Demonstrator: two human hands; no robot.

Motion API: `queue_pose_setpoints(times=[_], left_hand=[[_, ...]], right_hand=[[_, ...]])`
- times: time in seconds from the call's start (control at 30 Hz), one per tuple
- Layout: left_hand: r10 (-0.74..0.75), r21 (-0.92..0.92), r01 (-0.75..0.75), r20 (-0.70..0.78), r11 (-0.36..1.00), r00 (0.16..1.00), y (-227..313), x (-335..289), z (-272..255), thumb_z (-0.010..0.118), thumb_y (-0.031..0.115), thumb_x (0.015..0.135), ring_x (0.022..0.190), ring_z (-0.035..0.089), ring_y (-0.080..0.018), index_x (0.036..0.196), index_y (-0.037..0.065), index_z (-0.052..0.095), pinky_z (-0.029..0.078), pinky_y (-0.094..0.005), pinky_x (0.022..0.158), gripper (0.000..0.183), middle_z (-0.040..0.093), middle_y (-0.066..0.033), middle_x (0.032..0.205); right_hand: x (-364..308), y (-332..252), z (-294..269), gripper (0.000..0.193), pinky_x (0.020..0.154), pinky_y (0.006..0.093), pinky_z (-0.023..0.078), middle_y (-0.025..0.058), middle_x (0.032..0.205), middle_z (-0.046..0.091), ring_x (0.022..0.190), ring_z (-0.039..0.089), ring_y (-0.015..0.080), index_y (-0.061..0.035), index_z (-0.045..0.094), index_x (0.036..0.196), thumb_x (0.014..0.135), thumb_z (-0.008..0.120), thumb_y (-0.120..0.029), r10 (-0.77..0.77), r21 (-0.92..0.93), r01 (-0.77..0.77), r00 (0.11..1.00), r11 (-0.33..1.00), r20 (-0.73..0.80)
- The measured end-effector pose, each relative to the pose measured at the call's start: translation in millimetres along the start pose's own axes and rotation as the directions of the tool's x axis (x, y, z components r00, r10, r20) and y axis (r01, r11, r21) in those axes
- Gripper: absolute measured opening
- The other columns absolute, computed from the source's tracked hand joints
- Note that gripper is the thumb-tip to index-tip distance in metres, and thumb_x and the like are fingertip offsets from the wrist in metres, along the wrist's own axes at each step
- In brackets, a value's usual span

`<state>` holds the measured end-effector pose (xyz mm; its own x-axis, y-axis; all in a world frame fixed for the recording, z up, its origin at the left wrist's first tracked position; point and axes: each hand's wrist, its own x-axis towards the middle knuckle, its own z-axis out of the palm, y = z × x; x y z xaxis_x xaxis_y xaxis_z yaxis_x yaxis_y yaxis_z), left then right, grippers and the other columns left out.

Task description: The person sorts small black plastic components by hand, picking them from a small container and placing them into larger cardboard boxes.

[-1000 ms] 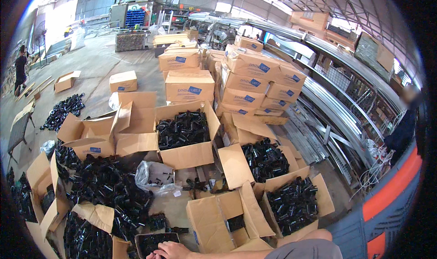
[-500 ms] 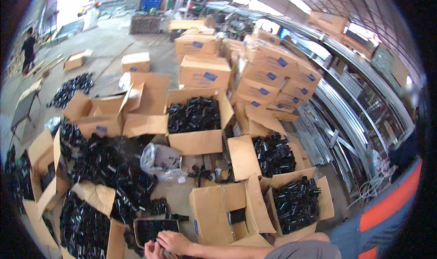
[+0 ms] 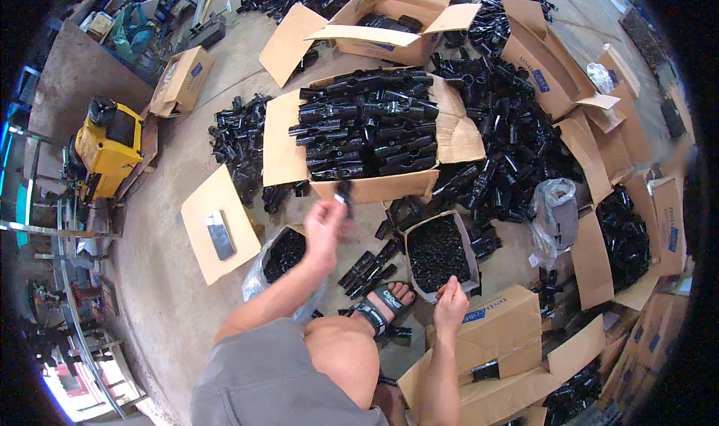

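My left hand (image 3: 325,225) pinches a short black plastic part (image 3: 344,191), slightly blurred, at the near edge of a carton (image 3: 397,188) heaped with rows of black tubular parts (image 3: 367,126). My right hand (image 3: 452,300) is closed, fingertips together, at the near right rim of a small box (image 3: 473,257) full of tiny black pieces (image 3: 437,254). Whatever those fingertips hold is too small to tell. Left of my foot, a few black tubular parts (image 3: 367,271) lie on the floor. A clear plastic bag (image 3: 258,275) with black pieces stands beside my left forearm.
A phone (image 3: 219,235) rests on a cardboard flap at the left. Beyond it stand a yellow machine (image 3: 111,150) and a small carton (image 3: 180,81). Loose black parts (image 3: 517,141) are piled right of the heaped carton. An opened carton (image 3: 498,336) stands beside my right forearm.
My view has swung left and down, onto the heaped carton. My hands, together at the small box before, are now apart; the left is out at the heaped carton with a black part.
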<state>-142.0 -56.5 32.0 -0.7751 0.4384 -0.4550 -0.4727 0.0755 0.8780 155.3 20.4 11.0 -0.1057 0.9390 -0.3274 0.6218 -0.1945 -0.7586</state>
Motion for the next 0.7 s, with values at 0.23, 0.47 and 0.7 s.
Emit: queue_pose_setpoints(times=[0.23, 0.47, 0.7], left_hand=[[0.385, 0.295, -0.318, -0.206, 0.901, 0.900, 49, 74, -54, 0.070, 0.019, 0.099, 0.101, 0.068, -0.0208, 0.149, -0.002, 0.043, 0.057, -0.0305, 0.076, 0.061, 0.067, -0.0171, 0.123], [0.253, 0.463, -0.316, 0.194, 0.828, 0.948, -33, 14, 14, 0.066, 0.017, 0.102, 0.085, 0.069, -0.0131, 0.118, -0.001, 0.066, 0.054, -0.0259, 0.075, 0.024, 0.072, -0.0070, 0.094], [-0.020, 0.477, -0.343, 0.606, 0.809, 0.796, -62, -41, 72, 0.070, 0.010, 0.097, 0.081, 0.067, -0.0101, 0.117, 0.003, 0.070, 0.054, -0.0269, 0.076, 0.022, 0.074, -0.0047, 0.090]], right_hand=[[19, 11, -27, 0.048, 0.068, 0.0436, 0.049, 0.0207, 0.074, 0.065, 0.067, 0.061, 0.0301, 0.0024, 0.067, 0.093, 0.106, 0.051, -0.041, 0.043, -0.011, -0.043, 0.998, 0.999, -0.041], [72, 32, -56, 0.025, 0.083, 0.0495, 0.050, 0.0216, 0.101, 0.069, 0.094, 0.065, 0.0402, 0.0004, 0.063, 0.104, 0.096, 0.066, -0.023, -0.136, -0.214, 0.068, 0.938, 0.974, -0.318], [130, 70, -81, 0.051, 0.098, 0.0526, 0.050, 0.0245, 0.120, 0.067, 0.116, 0.062, 0.0426, -0.0001, 0.058, 0.125, 0.081, 0.079, -0.014, 0.056, -0.538, 0.010, 0.993, 0.843, 0.106]])
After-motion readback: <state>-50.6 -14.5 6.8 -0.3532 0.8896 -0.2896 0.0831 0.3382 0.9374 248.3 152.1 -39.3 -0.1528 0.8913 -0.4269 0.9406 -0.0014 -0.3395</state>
